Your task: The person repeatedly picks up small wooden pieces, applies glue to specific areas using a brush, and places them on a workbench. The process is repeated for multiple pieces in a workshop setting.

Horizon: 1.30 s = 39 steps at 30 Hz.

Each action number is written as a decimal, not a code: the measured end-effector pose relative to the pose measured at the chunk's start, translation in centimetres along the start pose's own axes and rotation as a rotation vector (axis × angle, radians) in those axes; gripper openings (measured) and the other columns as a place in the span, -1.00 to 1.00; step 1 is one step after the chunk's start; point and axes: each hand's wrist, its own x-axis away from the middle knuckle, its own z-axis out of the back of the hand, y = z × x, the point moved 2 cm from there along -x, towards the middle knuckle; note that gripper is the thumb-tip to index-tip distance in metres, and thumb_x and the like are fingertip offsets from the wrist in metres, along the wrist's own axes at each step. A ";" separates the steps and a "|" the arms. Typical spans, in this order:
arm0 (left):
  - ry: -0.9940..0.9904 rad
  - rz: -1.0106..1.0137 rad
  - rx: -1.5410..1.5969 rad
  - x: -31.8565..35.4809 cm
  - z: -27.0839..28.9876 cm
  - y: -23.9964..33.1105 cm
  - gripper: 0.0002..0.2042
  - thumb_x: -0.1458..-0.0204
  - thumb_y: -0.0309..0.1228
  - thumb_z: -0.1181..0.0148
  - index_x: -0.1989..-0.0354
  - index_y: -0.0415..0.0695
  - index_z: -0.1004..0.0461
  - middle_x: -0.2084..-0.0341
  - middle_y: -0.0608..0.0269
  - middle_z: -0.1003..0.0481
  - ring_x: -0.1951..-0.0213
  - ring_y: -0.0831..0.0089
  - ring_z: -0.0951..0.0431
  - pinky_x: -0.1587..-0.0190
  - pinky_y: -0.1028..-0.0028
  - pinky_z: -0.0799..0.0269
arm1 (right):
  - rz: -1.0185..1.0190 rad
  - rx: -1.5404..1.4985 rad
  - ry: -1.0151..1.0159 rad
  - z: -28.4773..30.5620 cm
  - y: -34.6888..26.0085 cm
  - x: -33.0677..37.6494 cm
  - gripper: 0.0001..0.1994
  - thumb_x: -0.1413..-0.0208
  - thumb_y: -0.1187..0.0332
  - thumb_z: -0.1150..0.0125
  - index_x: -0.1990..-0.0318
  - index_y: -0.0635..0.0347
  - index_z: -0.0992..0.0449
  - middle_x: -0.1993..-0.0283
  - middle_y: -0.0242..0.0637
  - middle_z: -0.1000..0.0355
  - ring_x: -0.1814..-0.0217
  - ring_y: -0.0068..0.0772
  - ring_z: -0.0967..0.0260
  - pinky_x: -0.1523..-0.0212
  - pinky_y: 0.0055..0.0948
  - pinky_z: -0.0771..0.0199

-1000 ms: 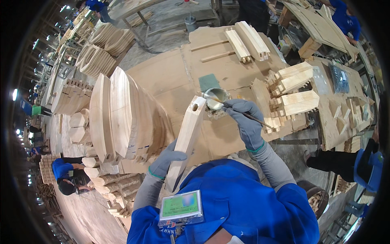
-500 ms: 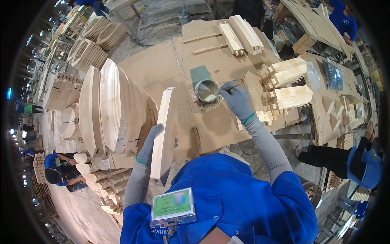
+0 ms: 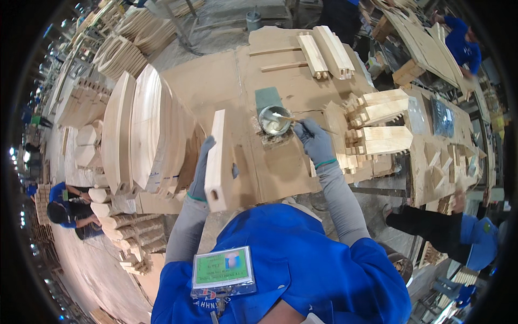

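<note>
In my gloved left hand is a pale wooden bar, tilted upright, with a slot-shaped mortise in its near end. The fingers wrap around the bar from the left and below. My right hand, gloved in grey, pinches a thin brush by its handle. The brush tip, coated in white, is over the mouth of a round pot holding white, glue-like paste. The pot stands on the cardboard-covered table, against a greenish block.
Curved wooden panels stand stacked at the left. Tenoned wooden pieces are piled at the right. Several long bars lie at the table's far side. Other people in blue work at the left and the right.
The brush, hidden behind my right hand before, now shows with its white-coated tip over the pot. The bar has turned, bringing its slotted near end into view.
</note>
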 end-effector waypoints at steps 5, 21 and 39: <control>-0.014 -0.056 -0.015 -2.7 0.9 -0.4 -0.58 -0.07 0.05 -0.04 0.05 0.02 -0.34 0.40 0.29 -0.41 0.56 0.34 -0.51 0.58 0.34 -0.52 | 0.369 0.788 -0.103 -2.5 -1.1 1.7 -0.80 -0.11 0.55 -0.16 0.09 0.31 -0.47 0.33 -0.36 -0.39 0.27 -0.57 -0.37 0.22 -0.58 -0.47; -0.305 -0.364 -0.579 -5.6 4.0 -2.7 -0.39 -0.12 -0.38 -0.06 -0.32 -0.05 0.08 -0.23 0.24 -0.08 -0.20 0.41 -0.19 -0.23 0.44 -0.18 | -0.039 0.268 -0.430 -12.4 -5.4 11.7 -0.92 -0.05 0.60 -0.03 0.43 0.27 -0.30 0.35 -0.02 -0.42 0.39 -0.27 -0.47 0.36 -0.32 -0.60; -0.235 -0.062 -0.065 -4.3 3.4 -1.9 -0.46 -0.16 0.03 0.10 -0.23 0.00 -0.14 0.01 0.29 -0.34 0.05 0.53 -0.42 0.18 0.46 -0.51 | -0.082 0.213 -0.550 -12.2 -5.4 11.9 -0.87 0.14 0.72 -0.13 0.47 0.35 -0.33 0.43 0.03 -0.45 0.32 -0.16 -0.51 0.23 -0.28 -0.60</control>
